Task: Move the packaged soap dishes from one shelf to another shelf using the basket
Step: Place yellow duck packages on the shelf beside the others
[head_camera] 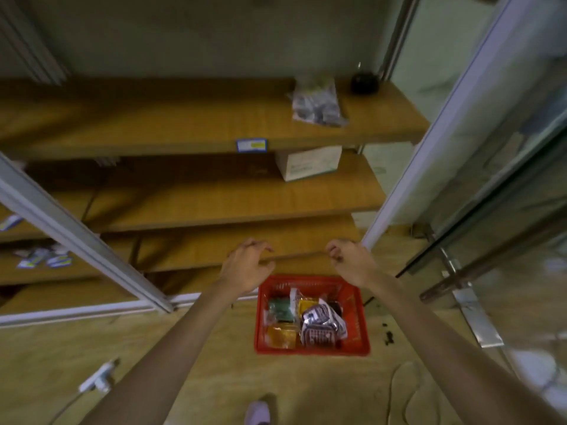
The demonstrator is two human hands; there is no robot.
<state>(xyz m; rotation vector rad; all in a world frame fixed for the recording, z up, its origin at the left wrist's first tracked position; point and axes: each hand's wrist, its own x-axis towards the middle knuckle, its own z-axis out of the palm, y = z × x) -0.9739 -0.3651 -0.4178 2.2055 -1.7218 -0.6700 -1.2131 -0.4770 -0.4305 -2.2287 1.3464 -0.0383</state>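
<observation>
A red plastic basket (360, 326) stands on the wooden floor in front of the shelves. Inside it lie several packaged soap dishes (320, 325), green, yellow, orange and black-and-white. Both arms reach forward above the basket. My left hand (248, 266) hovers over the basket's far left corner with loosely curled fingers and nothing in it. My right hand (352, 262) is above the far right corner, its fingers curled, also holding nothing that I can see. One clear packet (317, 102) lies on the top shelf (184, 124) at the right.
Wooden shelves sit in tiers behind open sliding glass doors (503, 167). A white box (308, 162) rests on the second shelf. A dark round object (363, 82) stands at the top shelf's back right. Small packets (43, 257) lie on a lower left shelf. A white power strip (98, 377) lies on the floor.
</observation>
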